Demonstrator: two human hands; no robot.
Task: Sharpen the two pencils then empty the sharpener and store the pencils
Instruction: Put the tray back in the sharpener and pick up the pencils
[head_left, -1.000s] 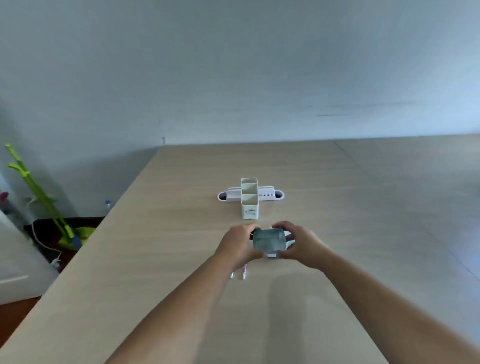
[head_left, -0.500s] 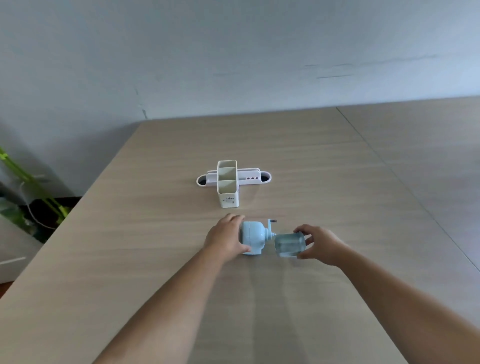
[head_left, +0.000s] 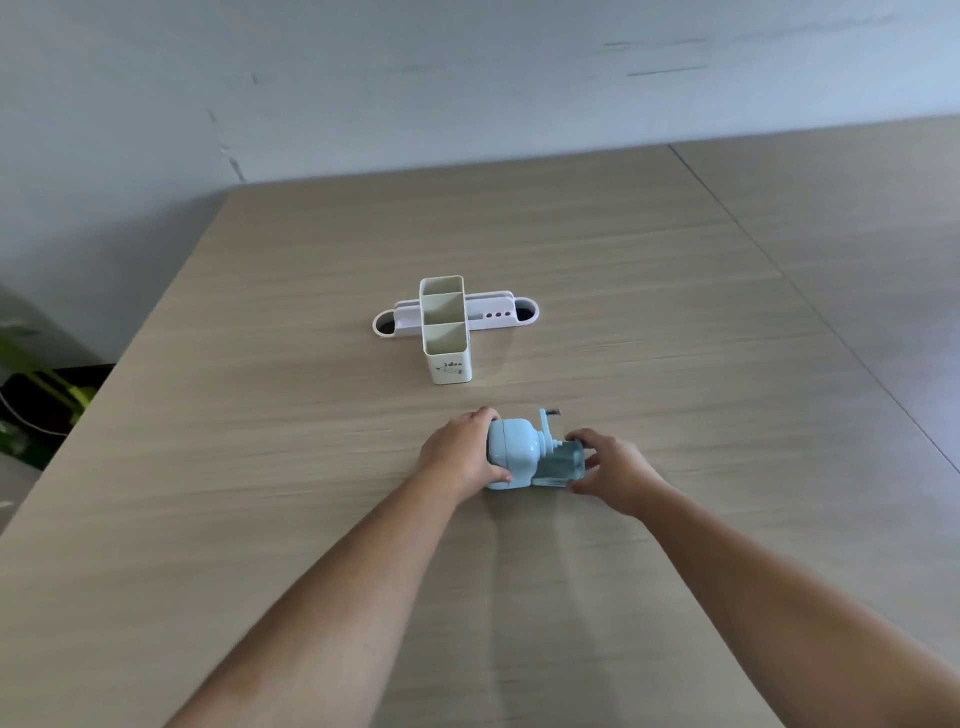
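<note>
A light blue crank sharpener (head_left: 511, 451) stands on the wooden table (head_left: 260, 467), its crank handle (head_left: 546, 417) pointing away from me. My left hand (head_left: 460, 453) grips the sharpener body from the left. My right hand (head_left: 608, 464) holds the clear shavings drawer (head_left: 561, 467), which sits partly inside the sharpener's right side. A white pencil holder (head_left: 447, 332) with three empty-looking compartments stands just beyond. No pencils are visible.
A flat white tray (head_left: 511, 314) with round holes lies behind the pencil holder. The table's left edge runs diagonally, with a green plant (head_left: 31, 364) on the floor beyond it. A grey wall stands behind the table.
The drawer was first held up over the sharpener, then apart at its right. Now it is pushed partly into the sharpener. The view has tilted down.
</note>
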